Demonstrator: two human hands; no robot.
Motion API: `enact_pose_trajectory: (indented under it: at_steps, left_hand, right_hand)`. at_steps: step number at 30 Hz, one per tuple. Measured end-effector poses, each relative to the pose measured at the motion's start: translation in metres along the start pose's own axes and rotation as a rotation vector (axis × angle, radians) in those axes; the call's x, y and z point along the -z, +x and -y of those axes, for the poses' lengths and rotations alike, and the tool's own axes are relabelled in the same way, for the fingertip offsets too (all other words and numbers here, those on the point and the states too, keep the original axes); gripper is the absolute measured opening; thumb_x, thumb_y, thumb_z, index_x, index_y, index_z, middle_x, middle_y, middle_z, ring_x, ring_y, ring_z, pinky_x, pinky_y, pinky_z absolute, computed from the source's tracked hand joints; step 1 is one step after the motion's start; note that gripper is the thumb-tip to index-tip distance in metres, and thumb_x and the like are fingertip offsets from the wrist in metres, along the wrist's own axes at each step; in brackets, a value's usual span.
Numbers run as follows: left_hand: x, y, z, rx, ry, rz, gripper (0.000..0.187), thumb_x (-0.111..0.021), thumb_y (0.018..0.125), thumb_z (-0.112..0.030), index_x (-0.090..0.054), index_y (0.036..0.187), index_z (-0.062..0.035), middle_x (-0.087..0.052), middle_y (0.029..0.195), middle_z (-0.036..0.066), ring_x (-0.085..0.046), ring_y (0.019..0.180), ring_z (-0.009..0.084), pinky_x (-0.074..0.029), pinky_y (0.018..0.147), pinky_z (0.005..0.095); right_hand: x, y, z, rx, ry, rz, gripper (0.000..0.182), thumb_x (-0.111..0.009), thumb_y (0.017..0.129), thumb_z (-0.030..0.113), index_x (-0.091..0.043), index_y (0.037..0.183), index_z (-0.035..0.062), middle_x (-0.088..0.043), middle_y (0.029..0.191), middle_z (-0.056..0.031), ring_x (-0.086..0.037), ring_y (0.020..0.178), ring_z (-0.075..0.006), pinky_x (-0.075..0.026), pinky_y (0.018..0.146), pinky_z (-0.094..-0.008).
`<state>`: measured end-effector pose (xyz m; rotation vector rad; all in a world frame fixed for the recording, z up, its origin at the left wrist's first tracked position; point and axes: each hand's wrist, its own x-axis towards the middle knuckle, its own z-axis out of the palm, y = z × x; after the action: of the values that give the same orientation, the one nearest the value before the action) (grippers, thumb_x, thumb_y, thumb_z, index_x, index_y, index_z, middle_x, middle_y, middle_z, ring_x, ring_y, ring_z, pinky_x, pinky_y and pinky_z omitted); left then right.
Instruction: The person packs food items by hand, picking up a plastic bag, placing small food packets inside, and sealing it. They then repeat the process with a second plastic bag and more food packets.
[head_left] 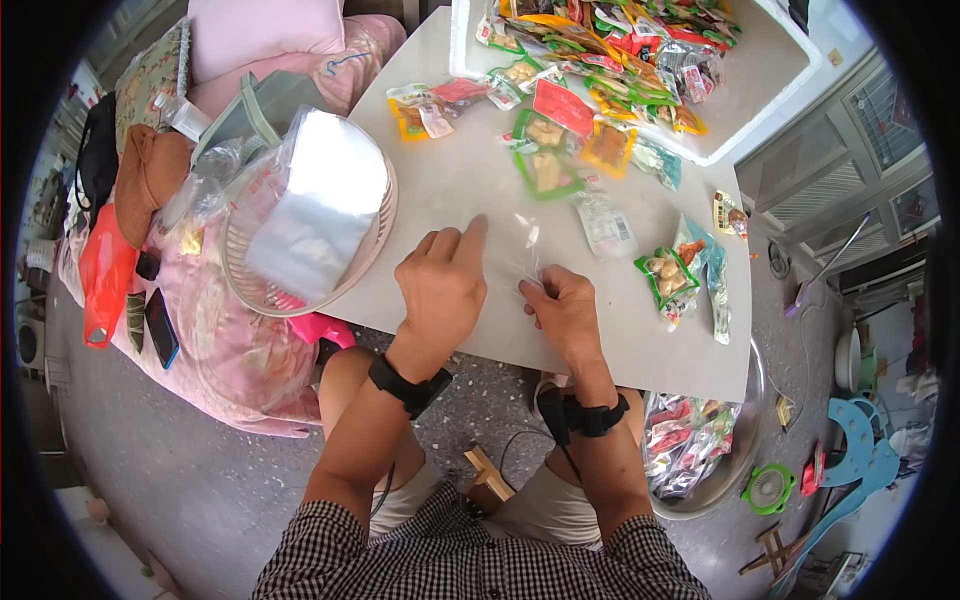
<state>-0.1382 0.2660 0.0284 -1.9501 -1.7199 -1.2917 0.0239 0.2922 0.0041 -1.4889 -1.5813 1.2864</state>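
Over the near part of the pale table [440, 190], the right hand [560, 300] is nearly closed, thumb and fingertips pinched on what looks like the lower edge of a clear bag [528, 240]. The left hand [440, 285] is beside it, index finger pointing forward and the other fingers curled; nothing shows in its grasp, though its palm side is hidden, so I can't tell for certain

The likeliest trouble is the bag itself: the film is so thin and see-through that its 2 layers could cling, and the fingertips might catch both, or miss the mouth. With only 1 hand visibly gripping it, a light tug or draught could make it fold or slip away

Just beyond the bag, a pale printed packet [605, 222] and a green-edged packet [548, 172] lie close enough that a forward sweep of either hand could push them out of place. On the right, a slim blue-and-white packet [718, 295] lies near the table's side, above a metal basin [757, 400]; a stray elbow could knock it off. The stack of clear sheets [330, 190] leans over the basket rim [391, 205], so a bump there could make it slide
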Motion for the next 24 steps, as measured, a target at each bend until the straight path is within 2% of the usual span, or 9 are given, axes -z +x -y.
enact_pose_trajectory:
  at_steps: [4, 7, 10, 14, 16, 19, 21, 23, 24]
  left_hand:
    - [-0.003, -0.007, -0.008, -0.076, -0.054, 0.076, 0.043, -0.062, 0.063, 0.002, -0.063, 0.105, -0.0013, -0.051, 0.067, 0.008, -0.054, 0.059, 0.0251, -0.045, 0.050, 0.0353]
    - [-0.006, -0.014, -0.018, -0.124, -0.118, 0.166, 0.042, -0.062, 0.062, -0.001, -0.062, 0.104, -0.0005, -0.051, 0.068, 0.007, -0.055, 0.061, 0.0243, -0.046, 0.050, 0.0350]
    - [-0.006, -0.016, -0.017, -0.138, -0.081, 0.265, 0.035, -0.061, 0.061, -0.002, -0.061, 0.096, 0.0002, -0.052, 0.069, 0.008, -0.057, 0.063, 0.0243, -0.047, 0.051, 0.0346]
    - [-0.011, -0.020, -0.008, -0.069, 0.023, 0.444, 0.021, -0.060, 0.061, -0.004, -0.059, 0.081, -0.0005, -0.056, 0.070, 0.010, -0.059, 0.066, 0.0244, -0.048, 0.052, 0.0335]
    - [-0.015, -0.024, -0.009, -0.057, 0.017, 0.483, 0.016, -0.060, 0.061, -0.004, -0.058, 0.077, -0.0009, -0.058, 0.069, 0.010, -0.060, 0.066, 0.0240, -0.049, 0.052, 0.0331]
    - [-0.019, -0.028, -0.012, -0.039, -0.008, 0.533, 0.012, -0.060, 0.062, -0.004, -0.059, 0.074, -0.0017, -0.059, 0.068, 0.011, -0.061, 0.064, 0.0232, -0.050, 0.052, 0.0326]
    - [-0.020, -0.026, -0.014, -0.035, -0.007, 0.579, 0.009, -0.060, 0.063, -0.005, -0.059, 0.072, -0.0025, -0.060, 0.067, 0.011, -0.062, 0.063, 0.0228, -0.050, 0.051, 0.0325]
    - [-0.025, -0.030, -0.017, 0.007, -0.007, 0.589, 0.008, -0.060, 0.064, -0.004, -0.059, 0.072, -0.0024, -0.060, 0.068, 0.011, -0.063, 0.063, 0.0228, -0.050, 0.052, 0.0319]
    - [-0.026, -0.031, -0.017, 0.027, -0.006, 0.594, 0.008, -0.060, 0.065, -0.004, -0.059, 0.072, -0.0024, -0.061, 0.068, 0.011, -0.064, 0.063, 0.0228, -0.051, 0.052, 0.0316]
  right_hand:
    - [-0.004, 0.001, -0.005, 0.107, -0.060, -0.020, 0.014, -0.064, 0.080, 0.009, -0.064, 0.083, -0.0050, -0.061, 0.061, -0.0089, -0.054, 0.050, -0.0118, -0.044, 0.048, -0.0273]
    - [0.000, 0.001, -0.006, 0.029, -0.088, 0.064, 0.018, -0.065, 0.079, 0.011, -0.066, 0.088, -0.0048, -0.061, 0.062, -0.0080, -0.054, 0.051, -0.0124, -0.045, 0.050, -0.0267]
    - [0.021, 0.000, 0.017, -0.066, -0.137, 0.289, 0.022, -0.066, 0.078, 0.012, -0.066, 0.093, -0.0050, -0.063, 0.065, -0.0073, -0.056, 0.054, -0.0123, -0.046, 0.052, -0.0263]
    - [0.058, 0.004, 0.047, -0.020, -0.266, 0.055, 0.027, -0.069, 0.076, 0.011, -0.064, 0.097, -0.0067, -0.065, 0.073, -0.0087, -0.058, 0.061, -0.0115, -0.048, 0.056, -0.0262]
    - [0.052, 0.016, 0.066, 0.116, -0.344, -0.124, 0.027, -0.069, 0.077, 0.010, -0.063, 0.098, -0.0060, -0.066, 0.073, -0.0104, -0.059, 0.059, -0.0150, -0.048, 0.058, -0.0268]
    - [0.012, 0.042, 0.093, 0.503, -0.530, -0.008, 0.025, -0.064, 0.080, 0.009, -0.062, 0.102, -0.0032, -0.064, 0.083, -0.0103, -0.061, 0.070, -0.0172, -0.050, 0.066, -0.0283]
    - [-0.017, 0.075, 0.086, 0.753, -0.703, 0.106, 0.026, -0.061, 0.080, 0.007, -0.062, 0.105, -0.0003, -0.060, 0.109, -0.0135, -0.061, 0.087, -0.0239, -0.050, 0.075, -0.0330]
    - [-0.047, 0.105, 0.080, 0.921, -0.879, 0.138, 0.029, -0.058, 0.077, 0.004, -0.062, 0.106, 0.0027, -0.048, 0.130, -0.0133, -0.056, 0.101, -0.0297, -0.050, 0.081, -0.0375]
    - [-0.060, 0.115, 0.084, 0.887, -0.954, 0.168, 0.030, -0.057, 0.077, 0.003, -0.062, 0.107, 0.0030, -0.046, 0.133, -0.0125, -0.055, 0.103, -0.0306, -0.050, 0.081, -0.0385]
